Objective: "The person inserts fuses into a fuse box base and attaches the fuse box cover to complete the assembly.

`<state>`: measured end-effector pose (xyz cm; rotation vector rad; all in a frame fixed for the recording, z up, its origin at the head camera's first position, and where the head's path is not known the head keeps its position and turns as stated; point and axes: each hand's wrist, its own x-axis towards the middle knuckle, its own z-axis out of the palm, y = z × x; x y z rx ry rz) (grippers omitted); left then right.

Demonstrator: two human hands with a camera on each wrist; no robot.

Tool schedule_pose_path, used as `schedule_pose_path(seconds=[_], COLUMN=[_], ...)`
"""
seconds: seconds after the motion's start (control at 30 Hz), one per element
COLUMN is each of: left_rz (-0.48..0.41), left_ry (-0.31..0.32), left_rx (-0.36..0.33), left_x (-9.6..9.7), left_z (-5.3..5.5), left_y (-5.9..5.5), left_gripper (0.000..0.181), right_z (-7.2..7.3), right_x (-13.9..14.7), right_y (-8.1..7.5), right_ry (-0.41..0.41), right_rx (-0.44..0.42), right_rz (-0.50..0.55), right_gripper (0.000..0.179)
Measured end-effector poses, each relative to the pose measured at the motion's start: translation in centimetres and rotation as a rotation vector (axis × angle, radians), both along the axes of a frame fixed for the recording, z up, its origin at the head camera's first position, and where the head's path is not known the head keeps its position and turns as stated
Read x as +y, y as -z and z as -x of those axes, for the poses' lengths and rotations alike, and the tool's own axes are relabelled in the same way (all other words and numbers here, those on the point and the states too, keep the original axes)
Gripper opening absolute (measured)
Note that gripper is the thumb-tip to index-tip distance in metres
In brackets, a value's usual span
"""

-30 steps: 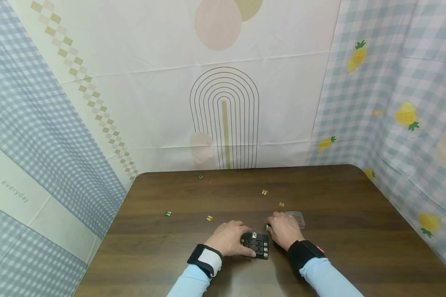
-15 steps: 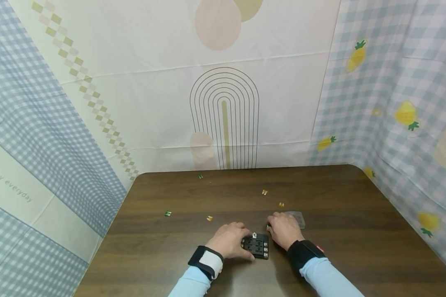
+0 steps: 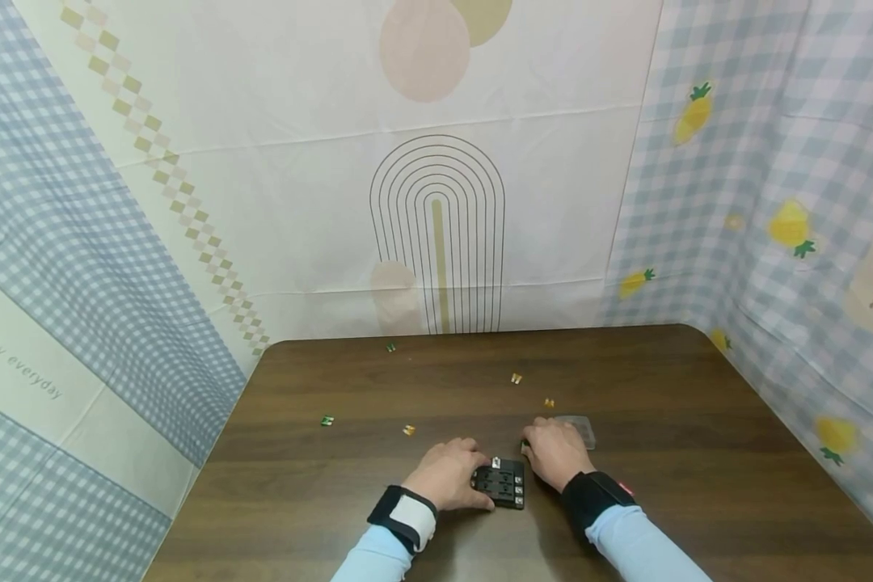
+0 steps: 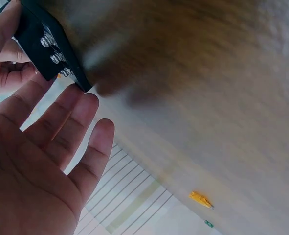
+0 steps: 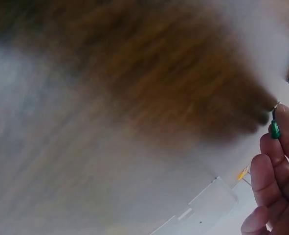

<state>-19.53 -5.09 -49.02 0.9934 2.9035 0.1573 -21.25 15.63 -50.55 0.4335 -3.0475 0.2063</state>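
Observation:
My left hand holds a black fuse block by its left side on the wooden table, thumb at the near edge and fingers at the far edge. In the left wrist view, silver screws line one side of the block, and the other fingers extend loosely. Just to the right of the block, my right hand pinches a small green blade fuse between thumb and index finger, its metal prongs showing. Behind that hand lies a clear plastic cover, partly hidden by it.
Orange blade fuses lie beyond the hands: one orange fuse to the left, another orange fuse farther back, and a third orange fuse near the cover. Two green fuses, a nearer green fuse and a farther green fuse, lie to the left.
The left thumb has slid slightly back along the block toward its near left corner. The right hand stays in place with the green fuse. The head view has tilted very slightly.

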Motion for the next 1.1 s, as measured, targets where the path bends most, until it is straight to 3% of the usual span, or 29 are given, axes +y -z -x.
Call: schedule_pose_path(seconds=[0.5, 1.1], left_rz=[0.027, 0.014], left_ry=[0.000, 0.001], left_rx=[0.031, 0.056], left_x=[0.47, 0.68], left_z=[-0.31, -0.35], left_y=[-0.02, 0.14], left_gripper=[0.057, 0.049], right_z=[-0.04, -0.71], right_x=[-0.03, 0.10], right_y=[-0.14, -0.66], right_ry=[0.003, 0.015], right_rx=[0.011, 0.031], right_rz=[0.006, 0.125], right_gripper=[0.009, 0.008])
